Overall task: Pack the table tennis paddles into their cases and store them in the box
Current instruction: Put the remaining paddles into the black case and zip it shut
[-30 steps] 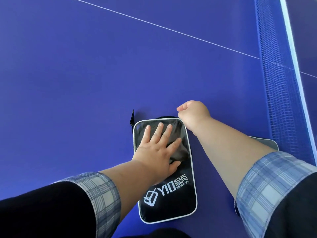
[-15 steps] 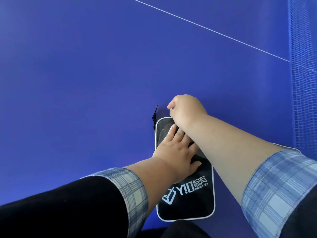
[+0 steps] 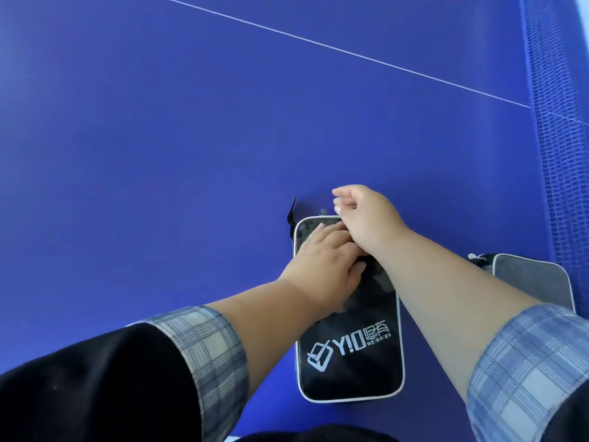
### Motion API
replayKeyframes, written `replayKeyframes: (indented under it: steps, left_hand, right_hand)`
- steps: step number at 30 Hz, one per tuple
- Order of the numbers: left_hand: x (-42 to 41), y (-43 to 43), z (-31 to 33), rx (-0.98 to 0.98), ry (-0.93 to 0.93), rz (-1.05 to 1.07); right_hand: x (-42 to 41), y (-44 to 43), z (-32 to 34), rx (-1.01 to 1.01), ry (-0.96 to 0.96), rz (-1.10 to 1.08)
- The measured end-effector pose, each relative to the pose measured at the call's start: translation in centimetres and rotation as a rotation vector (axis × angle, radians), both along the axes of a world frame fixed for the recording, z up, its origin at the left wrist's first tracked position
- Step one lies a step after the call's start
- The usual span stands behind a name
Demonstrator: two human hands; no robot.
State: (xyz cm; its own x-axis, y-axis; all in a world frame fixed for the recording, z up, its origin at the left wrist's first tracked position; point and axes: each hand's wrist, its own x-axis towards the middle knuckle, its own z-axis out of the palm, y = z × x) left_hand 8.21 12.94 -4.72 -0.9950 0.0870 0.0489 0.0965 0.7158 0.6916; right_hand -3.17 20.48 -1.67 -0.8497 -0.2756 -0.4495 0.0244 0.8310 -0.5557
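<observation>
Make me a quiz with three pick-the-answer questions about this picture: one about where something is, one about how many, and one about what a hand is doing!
1. Where does the grey fabric paddle case lie?
A) in a cardboard box
B) beside the blue mesh net
C) on the floor

2. How many paddle cases show on the blue table?
A) one
B) two
C) four

3. What is the left hand doing?
A) holding a ball
B) waving
C) pressing flat on the black white-edged fabric paddle case

Answers:
1 B, it lies on the table right by the net.
2 B, one black and one grey.
3 C, its straight fingers lie on the case's top.
</observation>
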Motion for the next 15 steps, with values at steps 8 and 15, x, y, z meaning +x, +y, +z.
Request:
replayKeyframes:
  steps: [8, 15]
  left_hand:
    - [-6.0, -8.3, 1.0, -0.096, -0.407, 0.051]
    - [-10.2, -10.0, 1.4, -0.336, -0.543, -0.407]
  right_hand:
    - [8.0, 2.1, -2.5, 0.373, 0.356, 0.162]
    - [8.8, 2.3, -5.1, 0.540, 0.415, 0.232]
